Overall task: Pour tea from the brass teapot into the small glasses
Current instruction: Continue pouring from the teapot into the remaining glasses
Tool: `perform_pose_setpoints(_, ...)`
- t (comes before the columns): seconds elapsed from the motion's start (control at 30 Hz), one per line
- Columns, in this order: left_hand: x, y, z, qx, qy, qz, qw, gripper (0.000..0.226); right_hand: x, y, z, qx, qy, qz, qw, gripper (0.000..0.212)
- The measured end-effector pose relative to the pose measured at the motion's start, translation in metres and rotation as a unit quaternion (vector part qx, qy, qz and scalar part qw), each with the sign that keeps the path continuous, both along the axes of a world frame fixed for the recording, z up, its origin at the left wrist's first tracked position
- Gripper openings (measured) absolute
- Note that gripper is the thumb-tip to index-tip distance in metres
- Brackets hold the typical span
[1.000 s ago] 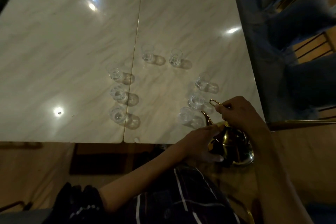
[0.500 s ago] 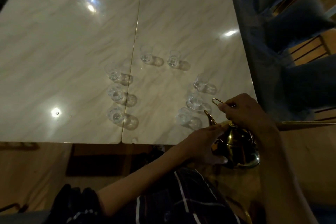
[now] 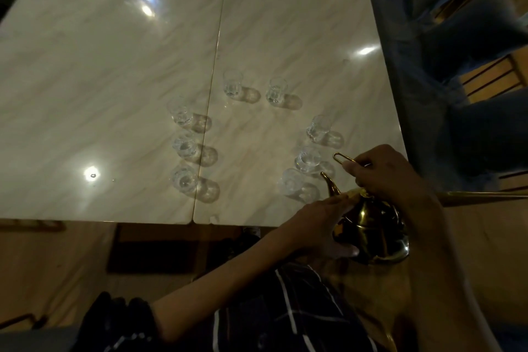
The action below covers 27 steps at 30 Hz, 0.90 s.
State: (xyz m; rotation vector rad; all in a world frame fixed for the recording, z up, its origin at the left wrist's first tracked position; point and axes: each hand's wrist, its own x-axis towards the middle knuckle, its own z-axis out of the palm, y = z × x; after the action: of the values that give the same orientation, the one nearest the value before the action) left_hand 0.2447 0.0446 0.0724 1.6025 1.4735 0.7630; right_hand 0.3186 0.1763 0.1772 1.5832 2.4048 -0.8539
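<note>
We are holding the brass teapot point(image 3: 371, 226) low, off the near right corner of the worktop point(image 3: 114, 80), with its spout point(image 3: 330, 184) aimed at the nearest small glass point(image 3: 291, 181) of the right-hand column. The placing seems chosen so the spout is reaching the first glass without the pot crossing over the others. No stream is showing; we are judging the pour as not yet begun.

The small glasses are standing upright in an open ring, well apart, three on the left, two at the far side, three on the right.

Right hand point(image 3: 385, 174) is arching over the pot, fingers point(image 3: 353, 166) clamped on the thin wire handle point(image 3: 341, 157). Left hand point(image 3: 317, 223) is cupping the pot's near flank, fingers spread flat against the brass, forearm reaching across the lap, probably steadying the tilt.
</note>
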Motion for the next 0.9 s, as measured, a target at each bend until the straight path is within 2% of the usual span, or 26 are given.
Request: perform_pose_setpoints(0.9,-0.0025,0.0052,0.0049,-0.002,0.004,-0.011,1.000,0.094,-0.0006,0.0061,0.0052,-0.012,-0.011,0.014,1.000,0.033)
